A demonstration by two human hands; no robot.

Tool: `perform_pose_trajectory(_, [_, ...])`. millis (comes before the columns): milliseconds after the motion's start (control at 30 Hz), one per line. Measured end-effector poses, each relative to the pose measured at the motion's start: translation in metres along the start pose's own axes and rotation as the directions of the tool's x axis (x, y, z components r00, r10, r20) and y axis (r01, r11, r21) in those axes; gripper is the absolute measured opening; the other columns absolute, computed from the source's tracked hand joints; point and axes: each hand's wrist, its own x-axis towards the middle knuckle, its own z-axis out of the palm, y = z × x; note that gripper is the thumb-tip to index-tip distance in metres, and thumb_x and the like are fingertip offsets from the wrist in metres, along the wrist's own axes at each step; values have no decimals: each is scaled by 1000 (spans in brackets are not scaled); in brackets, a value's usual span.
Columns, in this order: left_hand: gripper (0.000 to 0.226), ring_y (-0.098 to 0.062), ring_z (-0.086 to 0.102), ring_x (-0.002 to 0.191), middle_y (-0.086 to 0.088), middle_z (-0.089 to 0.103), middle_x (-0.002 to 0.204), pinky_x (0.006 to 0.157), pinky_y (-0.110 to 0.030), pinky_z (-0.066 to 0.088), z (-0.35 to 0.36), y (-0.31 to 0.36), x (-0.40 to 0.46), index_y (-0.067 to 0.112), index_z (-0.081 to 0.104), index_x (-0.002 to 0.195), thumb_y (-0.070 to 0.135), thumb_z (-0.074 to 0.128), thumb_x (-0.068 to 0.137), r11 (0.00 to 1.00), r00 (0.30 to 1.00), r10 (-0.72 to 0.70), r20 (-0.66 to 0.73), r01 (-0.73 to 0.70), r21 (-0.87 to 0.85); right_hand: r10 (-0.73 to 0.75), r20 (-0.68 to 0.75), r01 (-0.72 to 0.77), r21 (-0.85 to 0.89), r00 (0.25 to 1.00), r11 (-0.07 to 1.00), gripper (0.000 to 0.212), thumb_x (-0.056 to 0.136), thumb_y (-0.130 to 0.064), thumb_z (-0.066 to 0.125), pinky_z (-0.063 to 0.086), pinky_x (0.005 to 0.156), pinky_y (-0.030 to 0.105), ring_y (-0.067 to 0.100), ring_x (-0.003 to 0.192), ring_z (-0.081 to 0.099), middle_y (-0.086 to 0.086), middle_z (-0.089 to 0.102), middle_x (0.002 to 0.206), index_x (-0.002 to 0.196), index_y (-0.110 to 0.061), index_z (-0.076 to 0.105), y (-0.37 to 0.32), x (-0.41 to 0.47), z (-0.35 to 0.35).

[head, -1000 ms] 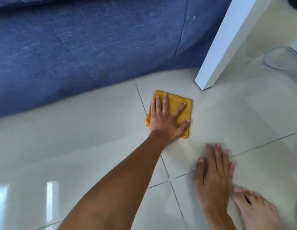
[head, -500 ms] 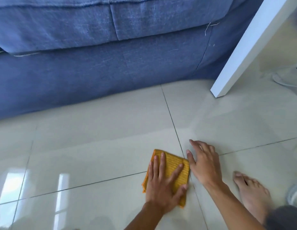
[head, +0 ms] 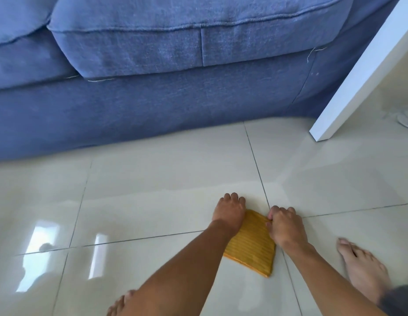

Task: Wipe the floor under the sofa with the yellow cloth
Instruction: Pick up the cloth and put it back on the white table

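The folded yellow cloth [head: 253, 244] lies flat on the pale tiled floor [head: 153, 190], well in front of the blue sofa [head: 153, 92]. My left hand [head: 230, 212] rests curled on the cloth's far left corner. My right hand [head: 284, 224] pinches the cloth's far right edge with bent fingers. Both hands touch the cloth; its near end is uncovered. The sofa's fabric base reaches down to the floor, and no gap under it shows.
A white table leg [head: 349, 87] stands on the floor to the right of the sofa. My bare right foot [head: 362, 267] is planted at the lower right, and toes of the other foot [head: 119, 304] show at the bottom edge. A clear round base [head: 407, 119] sits far right.
The cloth has been drawn back from the sofa toward me. My left hand went from flat on it to curled at its corner, and my right hand came over and gripped its edge.
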Motion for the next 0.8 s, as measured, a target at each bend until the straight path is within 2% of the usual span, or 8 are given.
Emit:
perform_pose_trajectory(67, [45, -34, 51, 112, -21, 45, 130, 93, -39, 46, -4, 4, -4, -1, 44, 132, -3, 54, 89, 1000, 999, -24, 36, 25, -16, -19, 6, 19, -63, 1000, 998, 21, 94, -18, 53, 50, 90, 33, 23, 111, 56, 0, 70, 113, 113, -22, 61, -5, -4, -3])
perform_pose_trajectory(167, [40, -34, 55, 109, -21, 42, 130, 90, -40, 51, -16, 1, -10, -1, 52, 128, -8, 53, 89, 996, 998, -45, 52, 49, -72, -48, 34, 54, -187, 998, 981, 28, 97, -20, 45, 47, 93, 34, 23, 117, 52, 2, 64, 120, 120, -22, 61, -10, -13, -15])
perform_pose_trajectory(267, [34, -32, 60, 107, -18, 58, 120, 88, -38, 51, -36, -4, -20, 2, 60, 116, -10, 51, 85, 996, 998, -57, 38, 60, -70, -94, 31, 99, -213, 995, 972, 31, 98, -20, 42, 43, 94, 35, 23, 119, 48, 2, 60, 123, 122, -22, 60, -10, -27, -35])
perform_pose_trajectory(367, [38, -30, 61, 109, -14, 65, 117, 90, -36, 51, -62, -7, -35, 6, 62, 117, -10, 49, 85, 997, 998, -63, 15, 64, -48, -141, -5, 138, -191, 990, 972, 29, 100, -22, 41, 41, 95, 35, 23, 119, 47, 0, 63, 122, 122, -22, 60, -13, -45, -63])
perform_pose_trajectory(500, [40, -28, 62, 108, -11, 66, 117, 89, -34, 50, -115, -2, -57, 12, 63, 119, -5, 53, 85, 997, 995, -71, -67, 69, -28, -166, -128, 141, -187, 978, 972, 24, 98, -22, 45, 39, 91, 34, 22, 115, 49, -3, 68, 114, 114, -24, 63, -19, -69, -113])
perform_pose_trajectory(667, [39, -30, 66, 95, -8, 69, 106, 70, -32, 43, -210, 12, -86, 23, 66, 111, -1, 50, 87, 996, 962, -64, -266, 45, -78, -136, -359, 79, -168, 924, 983, 22, 96, -27, 56, 40, 86, 33, 21, 109, 51, -2, 68, 113, 116, -25, 65, -14, -97, -200])
perform_pose_trajectory(800, [37, -29, 65, 85, -7, 69, 97, 65, -32, 43, -281, 33, -108, 25, 69, 103, -1, 48, 86, 995, 905, -53, -422, 12, -99, -111, -503, 49, -134, 857, 990, 22, 100, -29, 45, 36, 82, 34, 23, 106, 51, -1, 69, 109, 109, -25, 65, 0, -123, -268])
